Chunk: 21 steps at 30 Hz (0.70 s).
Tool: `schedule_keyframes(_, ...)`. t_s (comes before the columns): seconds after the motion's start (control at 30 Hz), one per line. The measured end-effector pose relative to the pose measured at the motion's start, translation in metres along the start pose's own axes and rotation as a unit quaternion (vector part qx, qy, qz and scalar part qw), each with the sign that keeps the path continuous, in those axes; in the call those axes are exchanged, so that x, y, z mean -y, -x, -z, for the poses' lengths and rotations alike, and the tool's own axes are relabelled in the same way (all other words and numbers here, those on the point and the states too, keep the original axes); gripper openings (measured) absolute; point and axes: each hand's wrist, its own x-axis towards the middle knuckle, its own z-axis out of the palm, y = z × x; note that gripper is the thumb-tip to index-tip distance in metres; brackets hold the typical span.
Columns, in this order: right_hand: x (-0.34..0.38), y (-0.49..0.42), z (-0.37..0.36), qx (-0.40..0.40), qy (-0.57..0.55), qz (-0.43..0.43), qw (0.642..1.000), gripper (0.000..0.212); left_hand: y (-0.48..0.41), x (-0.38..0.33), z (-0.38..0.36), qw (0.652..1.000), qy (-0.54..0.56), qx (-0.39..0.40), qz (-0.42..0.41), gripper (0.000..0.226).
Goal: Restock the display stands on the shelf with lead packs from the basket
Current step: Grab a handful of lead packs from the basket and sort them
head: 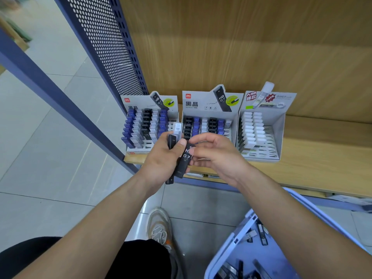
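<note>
Black with white "HB 0.7" print, the lead pack (185,158) stands nearly upright between your hands, its long axis running from your left palm up toward the shelf (322,154), top tipped slightly right. Your left hand (161,158) curls round it and two more, a black pack (172,141) and a clear pack (178,128), while your right hand (217,156) pinches its upper part. Beyond your knuckles stand three displays, the left stand (136,101), middle stand (201,103) and right stand (281,121); one basket (231,244) lies under your right forearm.
</note>
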Motion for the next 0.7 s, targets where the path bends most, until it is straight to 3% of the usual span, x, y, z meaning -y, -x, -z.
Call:
schedule_keyframes(0.23,0.008,-0.009,0.044,-0.065,0.081,0.057,0.993,0.017,-0.002,0.004,0.014,0.998,-0.041,-0.039,0.019,0.017)
schedule_keyframes(0.4,-0.007,-0.043,0.081,-0.165,0.363,0.099,0.912,0.012,0.002,0.006,0.021,0.997,-0.056,-0.032,0.038,0.02)
schedule_keyframes(0.53,-0.017,-0.064,0.084,-0.168,0.441,0.102,0.876,0.011,0.001,0.005,0.023,0.997,-0.039,-0.038,0.055,0.019)
schedule_keyframes(0.7,-0.027,-0.077,0.084,-0.158,0.47,0.102,0.863,0.016,-0.002,0.003,0.023,0.996,-0.017,-0.041,0.079,0.013)
